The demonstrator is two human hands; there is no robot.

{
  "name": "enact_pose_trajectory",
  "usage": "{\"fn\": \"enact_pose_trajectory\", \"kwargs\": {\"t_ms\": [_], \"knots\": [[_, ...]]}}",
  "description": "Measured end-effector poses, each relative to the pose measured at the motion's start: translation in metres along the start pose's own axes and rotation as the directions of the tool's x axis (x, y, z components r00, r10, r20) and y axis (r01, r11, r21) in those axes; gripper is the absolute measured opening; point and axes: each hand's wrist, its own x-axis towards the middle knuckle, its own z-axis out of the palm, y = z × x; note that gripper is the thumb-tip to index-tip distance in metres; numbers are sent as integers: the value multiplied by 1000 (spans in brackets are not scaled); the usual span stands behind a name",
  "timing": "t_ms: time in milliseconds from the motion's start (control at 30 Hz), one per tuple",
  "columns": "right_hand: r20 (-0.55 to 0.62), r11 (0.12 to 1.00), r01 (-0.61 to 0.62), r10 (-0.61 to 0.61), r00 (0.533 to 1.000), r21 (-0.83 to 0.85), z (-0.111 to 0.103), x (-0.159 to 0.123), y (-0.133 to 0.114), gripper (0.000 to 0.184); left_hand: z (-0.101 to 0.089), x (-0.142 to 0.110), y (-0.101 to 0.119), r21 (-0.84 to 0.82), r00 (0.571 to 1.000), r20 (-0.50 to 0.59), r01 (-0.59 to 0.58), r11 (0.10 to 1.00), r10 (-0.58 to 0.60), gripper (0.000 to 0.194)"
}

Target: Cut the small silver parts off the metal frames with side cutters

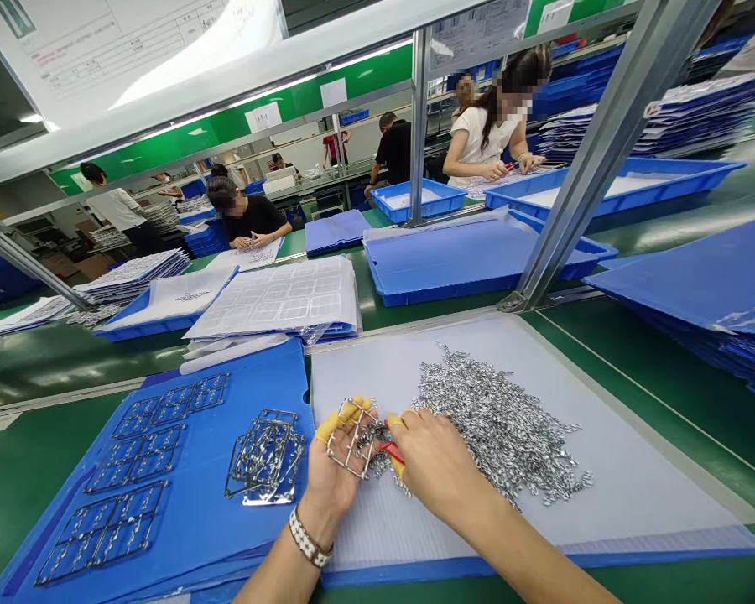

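My left hand (332,471), with yellow finger covers, is closed around a small shiny metal frame (347,463) with crossbars, held tilted above the white sheet (377,369). In my right hand (439,463), also wearing yellow finger covers, is a red-handled cutting tool (393,453) at the frame's right side; its jaws are hard to make out. Small silver pieces lie beneath the hands. Right of them spreads a large pile of small silver metal pieces (497,419). On the blue sheet (207,520) lie a jumbled stack of metal frames (268,457) and several frames in rows (104,528).
A metal post (604,159) rises behind the pile at the right. Blue trays (478,260) and paper-covered stacks (283,298) line the far side. Blue sheets (705,277) are stacked at right. Across the bench, other people (245,210) work with their hands.
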Motion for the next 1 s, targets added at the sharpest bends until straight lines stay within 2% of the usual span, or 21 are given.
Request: {"fn": "enact_pose_trajectory", "kwargs": {"t_ms": [367, 733, 900, 1000], "knots": [[-44, 999, 31, -29, 999, 39, -1, -16, -8, 21, -1, 0, 4, -29, 999, -8, -39, 999, 39, 27], [19, 999, 26, -26, 999, 41, 1, -14, -22, 23, -3, 3, 2, -3, 996, -44, -76, 997, 76, 23], [1, 999, 26, -26, 1000, 23, 4, -18, -12, 23, -4, 3, 2, 49, 994, -55, -89, 995, 92, 25], [-96, 998, 26, -21, 995, 55, 11, -26, 6, 29, -1, 3, -4, 94, 991, -95, -80, 992, 89, 29]]}}
